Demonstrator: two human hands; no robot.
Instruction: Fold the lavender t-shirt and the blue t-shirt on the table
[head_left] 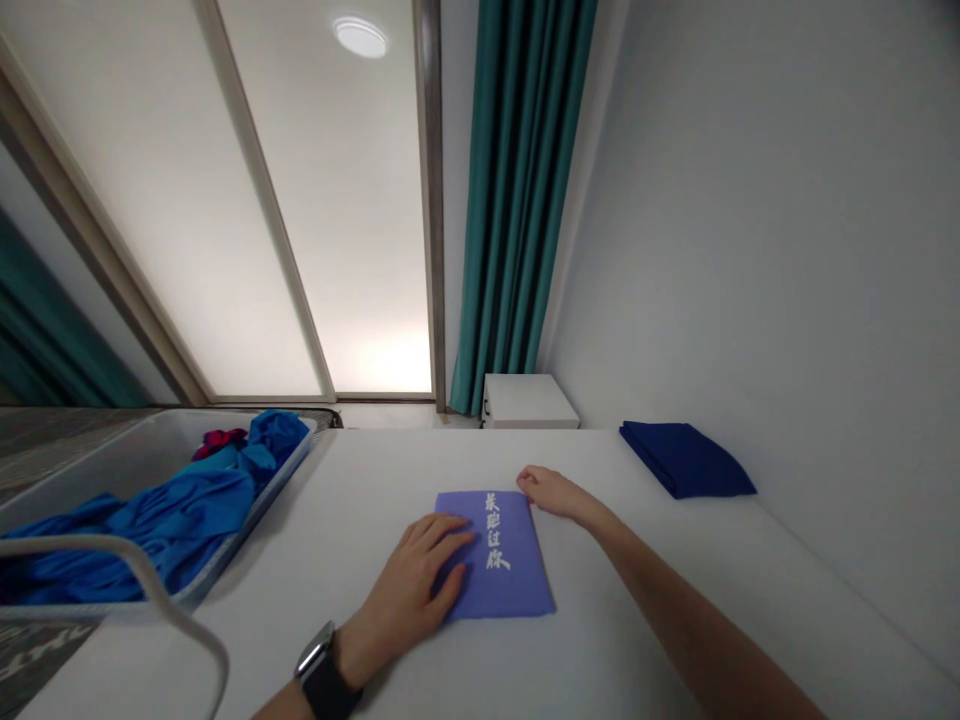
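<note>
A purple folded cloth (517, 585), probably a garment, lies flat on the white table with white lettering running down its front. My left hand (420, 570) rests on its left side, fingers stretched and slightly apart, a dark watch (326, 670) on the wrist. At the far right corner, the fingers of my right hand (551, 492) are pinched together on the cloth's edge. Over to the right, a folded dark blue cloth (686, 460) lies apart from both hands, beside the wall.
On the left stands a white plastic tub (157, 440) with crumpled blue clothes (202, 500) and a red piece (217, 443) inside. A grey cable-like curve (150, 590) crosses the lower left. Beyond the table are a white cabinet (529, 400) and a teal curtain (521, 200).
</note>
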